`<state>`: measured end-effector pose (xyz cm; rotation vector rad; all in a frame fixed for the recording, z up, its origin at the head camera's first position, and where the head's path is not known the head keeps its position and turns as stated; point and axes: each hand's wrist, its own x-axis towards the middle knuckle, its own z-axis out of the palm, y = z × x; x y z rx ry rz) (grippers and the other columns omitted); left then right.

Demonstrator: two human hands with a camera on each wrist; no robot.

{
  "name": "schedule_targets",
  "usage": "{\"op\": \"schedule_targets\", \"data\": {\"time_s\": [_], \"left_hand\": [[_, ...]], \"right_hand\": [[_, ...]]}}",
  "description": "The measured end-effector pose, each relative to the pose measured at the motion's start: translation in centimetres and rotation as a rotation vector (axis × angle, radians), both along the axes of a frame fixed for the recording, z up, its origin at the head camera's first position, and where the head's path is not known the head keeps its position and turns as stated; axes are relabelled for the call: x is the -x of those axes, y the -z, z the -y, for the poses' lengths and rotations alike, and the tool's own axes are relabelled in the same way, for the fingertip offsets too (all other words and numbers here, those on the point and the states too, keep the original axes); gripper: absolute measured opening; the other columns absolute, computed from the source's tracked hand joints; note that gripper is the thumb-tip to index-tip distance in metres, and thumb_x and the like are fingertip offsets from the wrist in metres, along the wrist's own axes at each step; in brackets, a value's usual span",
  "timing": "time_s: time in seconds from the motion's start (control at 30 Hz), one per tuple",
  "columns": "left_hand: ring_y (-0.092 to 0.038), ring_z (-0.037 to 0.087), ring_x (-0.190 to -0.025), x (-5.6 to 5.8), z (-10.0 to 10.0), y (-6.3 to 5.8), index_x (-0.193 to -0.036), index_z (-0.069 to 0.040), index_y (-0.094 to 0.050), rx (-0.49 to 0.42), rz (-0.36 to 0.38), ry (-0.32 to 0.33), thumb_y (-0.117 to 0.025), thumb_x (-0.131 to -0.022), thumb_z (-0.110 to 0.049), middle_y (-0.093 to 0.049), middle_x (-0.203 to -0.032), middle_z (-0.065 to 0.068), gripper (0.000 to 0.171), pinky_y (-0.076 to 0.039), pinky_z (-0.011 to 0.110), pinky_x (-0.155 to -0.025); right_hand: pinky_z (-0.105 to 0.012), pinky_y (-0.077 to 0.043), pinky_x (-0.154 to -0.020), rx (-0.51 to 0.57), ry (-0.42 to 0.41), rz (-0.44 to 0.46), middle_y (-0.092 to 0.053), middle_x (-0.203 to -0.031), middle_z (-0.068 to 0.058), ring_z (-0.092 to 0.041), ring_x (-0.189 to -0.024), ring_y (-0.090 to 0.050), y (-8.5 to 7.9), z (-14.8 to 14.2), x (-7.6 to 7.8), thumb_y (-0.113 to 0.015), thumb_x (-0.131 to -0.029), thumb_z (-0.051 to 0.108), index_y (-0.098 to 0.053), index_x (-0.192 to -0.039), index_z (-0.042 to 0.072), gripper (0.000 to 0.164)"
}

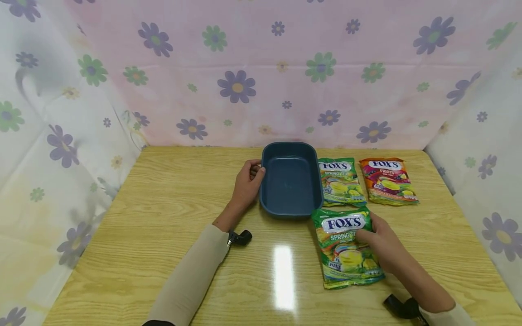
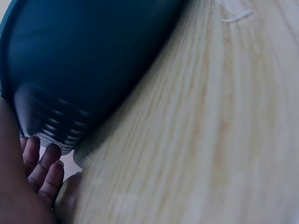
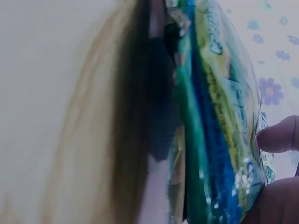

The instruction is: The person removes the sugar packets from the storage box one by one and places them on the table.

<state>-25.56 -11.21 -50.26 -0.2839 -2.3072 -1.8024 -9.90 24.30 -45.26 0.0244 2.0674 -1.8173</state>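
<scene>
A dark blue plastic basin (image 1: 290, 213) stands at the back middle of the table, nothing inside it. My left hand (image 1: 246, 184) holds its left side, thumb at the rim. In the left wrist view the curled fingers (image 2: 49, 179) are close to the basin's ribbed wall (image 2: 93, 56). My right hand (image 1: 383, 242) grips a green Fox's Spring Tea candy bag (image 1: 348, 267) by its right side, thumb across the front. This bag is raised just in front of the basin's right corner. From the right wrist camera the bag (image 3: 224, 121) appears edge-on, above the table.
Another green Spring Tea candy bag (image 1: 340, 183) lies against the basin's right side. Farther right lies a red Fox's Fruits candy bag (image 1: 389, 181). The wooden table (image 1: 175, 194) ends at a flower-patterned curtain (image 1: 277, 108) behind and on both sides.
</scene>
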Motion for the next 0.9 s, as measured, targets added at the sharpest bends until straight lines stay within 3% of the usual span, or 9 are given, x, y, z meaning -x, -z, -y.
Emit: {"op": "schedule_targets", "data": {"time_s": [0.37, 0.6, 0.83, 0.9], "left_hand": [[-0.059, 0.02, -0.093, 0.0, 0.1, 0.0, -0.137, -0.001, -0.062, -0.024, 0.0, -0.009, -0.061, -0.107, -0.017, -0.064, -0.108, 0.015, 0.034, -0.048, 0.023, -0.081], [-0.058, 0.024, -0.094, 0.0, 0.2, 0.0, -0.14, 0.003, -0.06, -0.032, -0.003, 0.005, -0.06, -0.109, -0.017, -0.063, -0.111, 0.02, 0.037, -0.047, 0.022, -0.08], [-0.057, 0.023, -0.091, -2.1, -0.2, -3.6, -0.138, 0.015, -0.057, -0.034, 0.007, 0.022, -0.058, -0.107, -0.005, -0.061, -0.108, 0.025, 0.037, -0.046, 0.02, -0.079], [-0.057, 0.021, -0.091, -2.2, -0.2, -3.7, -0.138, 0.015, -0.057, -0.034, 0.004, 0.023, -0.058, -0.107, -0.006, -0.061, -0.107, 0.024, 0.037, -0.046, 0.02, -0.079]], "right_hand": [[-0.035, -0.06, -0.082, -0.121, 0.041, 0.051, -0.059, -0.137, -0.025, -0.022, -0.102, -0.068, 0.7, -0.1, 0.7, -0.054, -0.101, 0.005, -0.022, -0.162, -0.004, 0.07], [-0.033, -0.058, -0.079, -0.235, 0.06, 0.075, -0.059, -0.134, -0.025, -0.021, -0.099, -0.065, 0.8, -0.1, 0.9, -0.056, -0.102, 0.01, -0.027, -0.157, -0.01, 0.066], [-0.033, -0.057, -0.076, -0.353, 0.073, 0.068, -0.062, -0.128, -0.026, -0.021, -0.095, -0.067, 0.8, -0.3, 1.0, -0.059, -0.104, 0.017, -0.035, -0.152, -0.012, 0.061], [-0.034, -0.056, -0.077, -0.414, 0.072, 0.045, -0.063, -0.127, -0.027, -0.023, -0.096, -0.067, 0.7, -0.3, 1.0, -0.06, -0.104, 0.019, -0.039, -0.149, -0.013, 0.06]]}}
